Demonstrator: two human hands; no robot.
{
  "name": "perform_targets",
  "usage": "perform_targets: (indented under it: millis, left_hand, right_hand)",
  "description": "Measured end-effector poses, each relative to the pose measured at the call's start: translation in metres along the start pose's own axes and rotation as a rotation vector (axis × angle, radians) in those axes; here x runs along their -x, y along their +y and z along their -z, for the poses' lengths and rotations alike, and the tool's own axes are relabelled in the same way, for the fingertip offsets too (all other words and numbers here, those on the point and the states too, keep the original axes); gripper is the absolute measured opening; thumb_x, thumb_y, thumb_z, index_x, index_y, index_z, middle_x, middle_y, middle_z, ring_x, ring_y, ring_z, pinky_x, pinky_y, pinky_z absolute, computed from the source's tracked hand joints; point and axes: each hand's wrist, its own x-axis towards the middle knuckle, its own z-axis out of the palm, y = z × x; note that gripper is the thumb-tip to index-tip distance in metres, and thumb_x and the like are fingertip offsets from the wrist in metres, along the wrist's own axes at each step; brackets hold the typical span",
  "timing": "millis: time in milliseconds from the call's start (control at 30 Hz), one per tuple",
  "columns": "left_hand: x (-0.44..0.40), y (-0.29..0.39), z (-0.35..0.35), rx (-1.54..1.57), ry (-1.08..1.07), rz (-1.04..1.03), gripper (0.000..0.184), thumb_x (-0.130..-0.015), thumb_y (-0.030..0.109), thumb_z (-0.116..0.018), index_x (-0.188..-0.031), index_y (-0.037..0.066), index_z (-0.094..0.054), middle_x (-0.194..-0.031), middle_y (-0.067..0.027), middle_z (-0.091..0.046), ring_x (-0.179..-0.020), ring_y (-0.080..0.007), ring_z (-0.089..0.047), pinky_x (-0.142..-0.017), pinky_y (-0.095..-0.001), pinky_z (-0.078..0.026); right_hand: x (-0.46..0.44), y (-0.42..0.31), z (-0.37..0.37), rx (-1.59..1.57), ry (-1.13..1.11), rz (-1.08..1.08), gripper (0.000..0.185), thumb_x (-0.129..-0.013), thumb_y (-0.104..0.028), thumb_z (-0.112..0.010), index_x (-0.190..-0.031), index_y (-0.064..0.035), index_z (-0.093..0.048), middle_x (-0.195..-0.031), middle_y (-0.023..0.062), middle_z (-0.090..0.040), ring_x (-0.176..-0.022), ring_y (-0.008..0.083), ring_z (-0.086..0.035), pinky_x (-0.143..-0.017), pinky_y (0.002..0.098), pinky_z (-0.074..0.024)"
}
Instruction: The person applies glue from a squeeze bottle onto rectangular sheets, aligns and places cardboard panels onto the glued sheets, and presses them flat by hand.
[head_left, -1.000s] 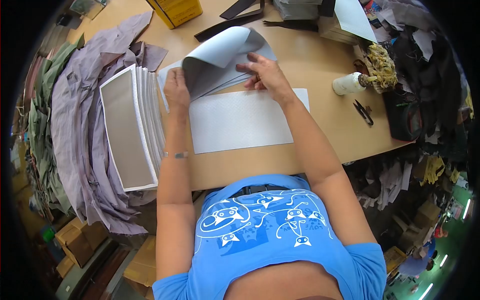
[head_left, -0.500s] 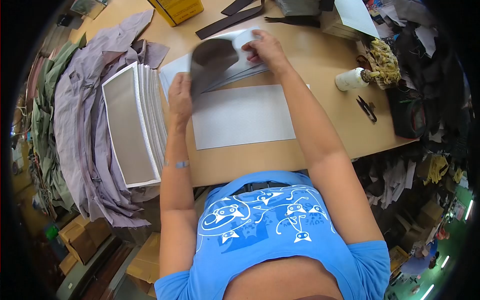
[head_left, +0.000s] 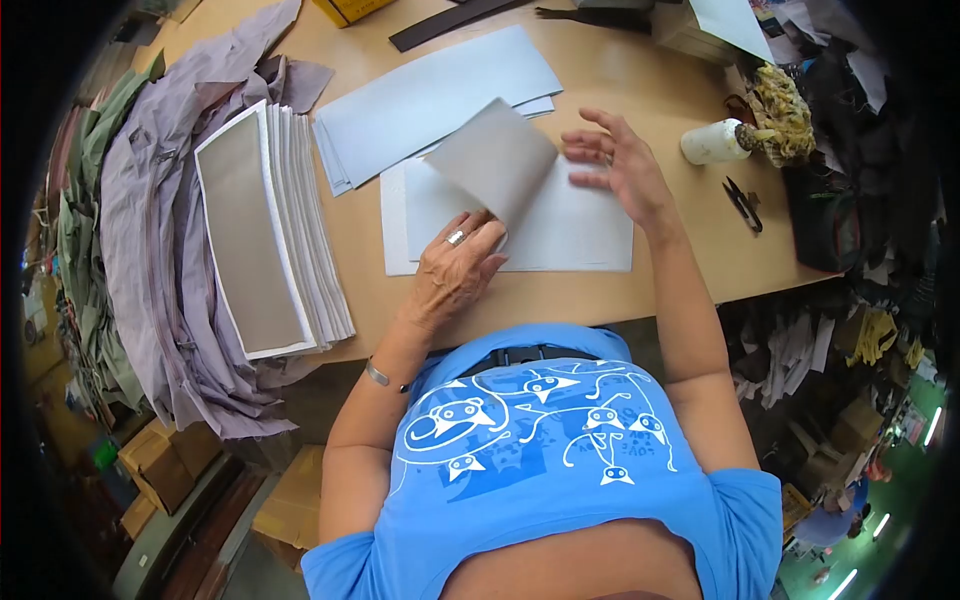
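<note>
A thin rectangular piece with a grey-brown face is curled up over a white sheet on the table. My left hand, with a ring on one finger, is closed at the piece's lower edge; the fold partly hides its fingertips. To the right of the curled piece my right hand is open, its fingers spread and holding nothing. Beyond them lies a loose stack of pale blue-grey pieces. Left of my left hand stands a fanned stack of white-bordered grey-brown panels.
Mauve cloth hangs over the table's left edge. At the right are a white bottle, a bunch of yellowish threads and black thread snips. Dark strips and a yellow box sit at the back.
The grey-brown piece has come down from over the pale stack onto the white sheet. My left hand has moved nearer and right; my right hand has opened and moved right and nearer.
</note>
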Motion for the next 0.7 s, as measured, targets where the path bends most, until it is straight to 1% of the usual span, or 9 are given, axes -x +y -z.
perform_targets:
  millis: [100, 200, 233, 267, 333, 400, 433, 533, 700]
  left_hand:
    - [-0.003, 0.013, 0.001, -0.047, -0.011, -0.033, 0.038, -0.076, 0.010, -0.061, -0.114, 0.012, -0.054, -0.105, -0.0120, -0.059, -0.100, -0.0303, -0.056, -0.089, -0.0385, -0.045]
    - [-0.003, 0.017, 0.001, -0.415, -0.194, -0.221, 0.039, -0.081, 0.013, -0.055, -0.119, 0.021, -0.054, -0.112, -0.0099, -0.058, -0.104, -0.0290, -0.055, -0.091, -0.0383, -0.043]
    - [-0.001, 0.018, -0.002, -0.450, -0.203, -0.212, 0.039, -0.083, 0.015, -0.049, -0.120, 0.028, -0.055, -0.118, -0.0093, -0.055, -0.106, -0.0271, -0.055, -0.091, -0.0378, -0.043]
    - [-0.001, 0.019, -0.001, -0.431, -0.218, -0.212, 0.038, -0.083, 0.015, -0.050, -0.120, 0.026, -0.055, -0.120, -0.0093, -0.054, -0.107, -0.0278, -0.055, -0.091, -0.0382, -0.042]
    - [-0.002, 0.016, 0.001, -0.394, -0.247, -0.208, 0.036, -0.084, 0.014, -0.052, -0.119, 0.022, -0.056, -0.123, -0.0093, -0.053, -0.108, -0.0290, -0.054, -0.092, -0.0389, -0.042]
    - [0.003, -0.002, 0.003, -0.151, -0.193, -0.046, 0.036, -0.084, 0.016, -0.053, -0.120, 0.019, -0.054, -0.127, -0.0092, -0.050, -0.112, -0.0301, -0.050, -0.093, -0.0400, -0.041]
    - [0.002, -0.011, 0.005, -0.027, -0.167, 0.035, 0.036, -0.085, 0.016, -0.054, -0.121, 0.017, -0.053, -0.129, -0.0092, -0.049, -0.114, -0.0306, -0.049, -0.094, -0.0406, -0.040]
    - [-0.019, -0.026, 0.019, -0.478, -0.133, 0.042, 0.041, -0.083, 0.023, -0.059, -0.121, 0.011, -0.051, -0.131, -0.0103, -0.046, -0.121, -0.0327, -0.042, -0.095, -0.0428, -0.038]
    - [-0.017, -0.007, 0.013, -0.521, -0.189, 0.215, 0.044, -0.083, 0.025, -0.059, -0.124, 0.013, -0.048, -0.135, -0.0096, -0.042, -0.120, -0.0322, -0.041, -0.097, -0.0418, -0.036]
  right_hand:
    - [0.028, 0.003, 0.007, 0.015, 0.047, 0.044, 0.068, -0.086, -0.053, -0.049, -0.128, 0.0005, -0.040, -0.109, 0.0151, -0.055, -0.097, 0.0189, -0.054, -0.075, 0.0344, -0.0507]
    - [0.046, 0.001, 0.008, 0.133, 0.136, 0.167, 0.072, -0.085, -0.054, -0.051, -0.130, 0.0007, -0.038, -0.109, 0.0134, -0.054, -0.099, 0.0180, -0.054, -0.076, 0.0318, -0.0490]
    - [0.050, 0.003, 0.011, 0.159, 0.129, 0.183, 0.073, -0.085, -0.054, -0.051, -0.130, 0.0012, -0.037, -0.110, 0.0130, -0.054, -0.100, 0.0176, -0.053, -0.077, 0.0302, -0.0479]
    - [0.054, 0.005, 0.012, 0.185, 0.122, 0.197, 0.074, -0.085, -0.055, -0.051, -0.131, 0.0016, -0.037, -0.112, 0.0126, -0.053, -0.101, 0.0172, -0.053, -0.079, 0.0285, -0.0468]
    - [0.061, 0.017, 0.014, 0.120, 0.102, 0.146, 0.074, -0.084, -0.050, -0.054, -0.132, 0.0039, -0.034, -0.119, 0.0127, -0.050, -0.107, 0.0183, -0.050, -0.089, 0.0261, -0.0395]
    - [0.066, 0.030, 0.021, 0.184, 0.123, 0.104, 0.072, -0.084, -0.046, -0.055, -0.133, 0.0034, -0.033, -0.122, 0.0133, -0.048, -0.109, 0.0195, -0.049, -0.094, 0.0271, -0.0361]
    - [0.068, 0.031, 0.019, 0.176, 0.148, 0.099, 0.064, -0.083, -0.029, -0.059, -0.133, 0.0015, -0.034, -0.124, 0.0136, -0.048, -0.112, 0.0207, -0.048, -0.096, 0.0292, -0.0360]
    - [0.071, 0.033, 0.014, 0.412, 0.181, 0.153, 0.055, -0.080, -0.012, -0.058, -0.130, 0.0010, -0.041, -0.122, 0.0123, -0.051, -0.109, 0.0197, -0.050, -0.095, 0.0291, -0.0372]
    - [0.039, 0.024, 0.039, 0.473, 0.221, 0.119, 0.045, -0.078, -0.003, -0.054, -0.122, 0.0028, -0.048, -0.112, 0.0097, -0.058, -0.103, 0.0164, -0.054, -0.089, 0.0268, -0.0408]
